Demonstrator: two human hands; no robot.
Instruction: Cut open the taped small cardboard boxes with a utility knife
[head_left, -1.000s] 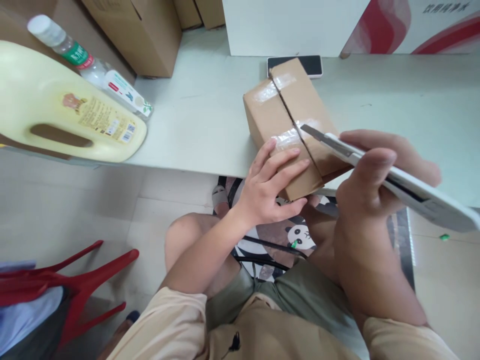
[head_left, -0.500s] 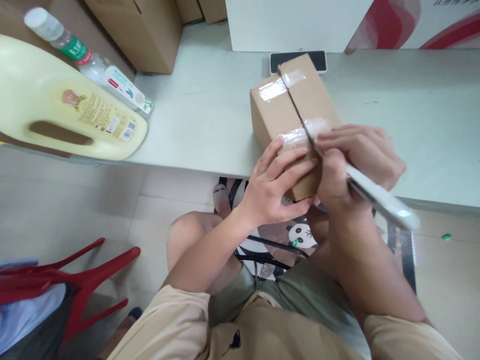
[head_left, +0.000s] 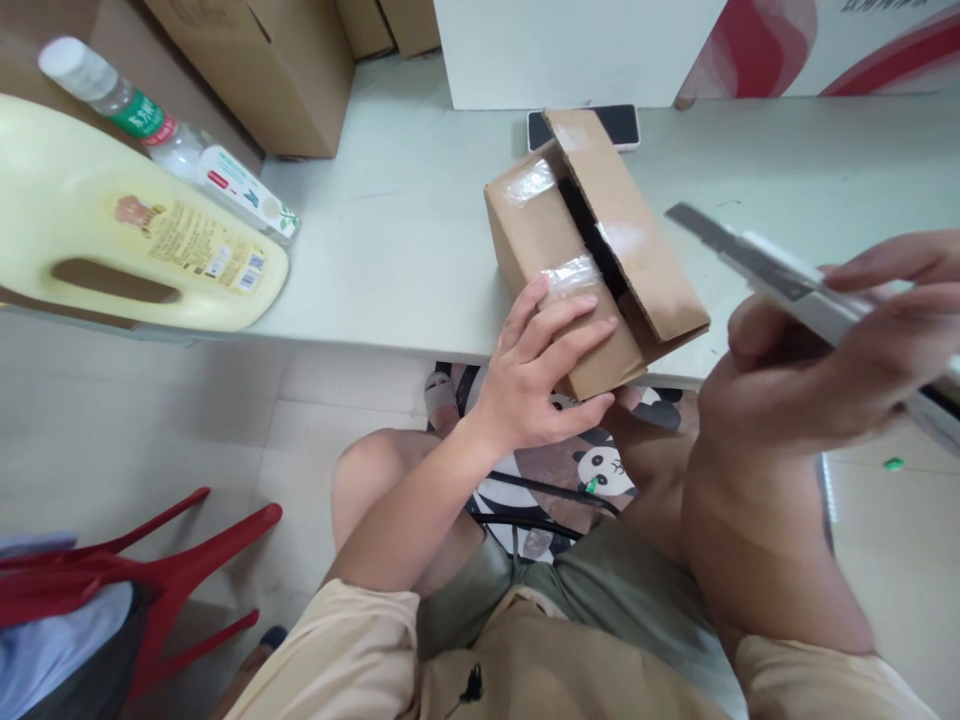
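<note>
A small cardboard box (head_left: 517, 225) sits tilted at the table's front edge, its top seam parted and one flap (head_left: 626, 225) raised. Strips of clear tape (head_left: 568, 277) lie across the top, cut along the gap; the inside looks dark and I cannot make out any contents. My left hand (head_left: 551, 365) grips the near left corner of the box, fingers spread over the top and thumb below. To the right of the box, my right hand (head_left: 847, 350) is closed around a utility knife (head_left: 795, 285), blade out and pointing up-left, apart from the cardboard.
A yellow jug (head_left: 150, 230) and a clear bottle (head_left: 180, 150) lie at the table's left. Behind the box are a phone (head_left: 622, 125) and a white carton (head_left: 577, 50). Larger cardboard boxes (head_left: 277, 80) stand back left. A red chair (head_left: 187, 560) is on the floor.
The knife has left the box seam and moved right with my right hand. One flap has lifted, opening a dark gap. My left hand stays on the box.
</note>
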